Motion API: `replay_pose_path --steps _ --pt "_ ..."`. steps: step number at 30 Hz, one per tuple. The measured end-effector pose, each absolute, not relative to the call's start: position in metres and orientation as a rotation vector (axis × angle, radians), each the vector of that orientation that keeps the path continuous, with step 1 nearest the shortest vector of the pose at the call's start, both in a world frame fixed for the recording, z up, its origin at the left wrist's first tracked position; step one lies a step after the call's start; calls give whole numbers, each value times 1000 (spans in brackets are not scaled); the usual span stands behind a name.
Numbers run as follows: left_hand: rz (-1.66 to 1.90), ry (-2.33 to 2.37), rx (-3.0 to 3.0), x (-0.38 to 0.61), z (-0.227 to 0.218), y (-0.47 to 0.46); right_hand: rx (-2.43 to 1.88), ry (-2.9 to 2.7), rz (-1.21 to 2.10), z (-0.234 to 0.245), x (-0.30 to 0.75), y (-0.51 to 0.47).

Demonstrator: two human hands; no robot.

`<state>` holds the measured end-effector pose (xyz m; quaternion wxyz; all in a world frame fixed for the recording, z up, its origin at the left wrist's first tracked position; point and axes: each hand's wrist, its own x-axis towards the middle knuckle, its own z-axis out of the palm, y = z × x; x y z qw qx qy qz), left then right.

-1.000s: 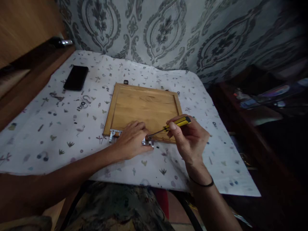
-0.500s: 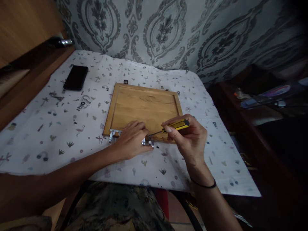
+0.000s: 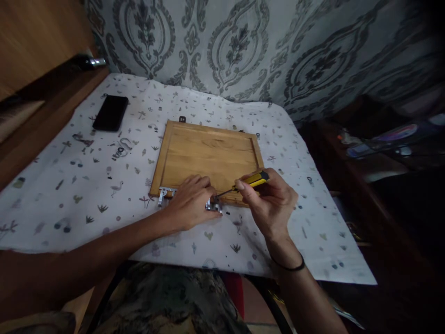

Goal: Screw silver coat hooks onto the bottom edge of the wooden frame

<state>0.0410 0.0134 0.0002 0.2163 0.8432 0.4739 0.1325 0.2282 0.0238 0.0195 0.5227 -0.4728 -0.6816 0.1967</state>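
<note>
Right hand (image 3: 273,202) grips screwdriver (image 3: 256,179) | left hand (image 3: 189,204) rests on wooden panel (image 3: 212,150) at hinge (image 3: 218,207) (grip unclear) | panel probably stiff, light, best held by frame (image 3: 161,160)

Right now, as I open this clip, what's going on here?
A person's right grip holds a yellow-and-black screwdriver, its tip at a silver hinge on the near edge of a framed wooden panel. The left grip rests over that edge, beside the hinge. A second hinge sits by the panel's near left corner. Whether the tip is seated in a screw is too small to tell.
</note>
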Motion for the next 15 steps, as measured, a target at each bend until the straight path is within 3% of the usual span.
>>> replay_pose_path --steps 5,15 --pt "414 1302 2335 41 -3 13 -1109 -1688 561 28 230 26" --pt "389 1306 2326 42 0 15 -715 -1392 1106 40 211 42"
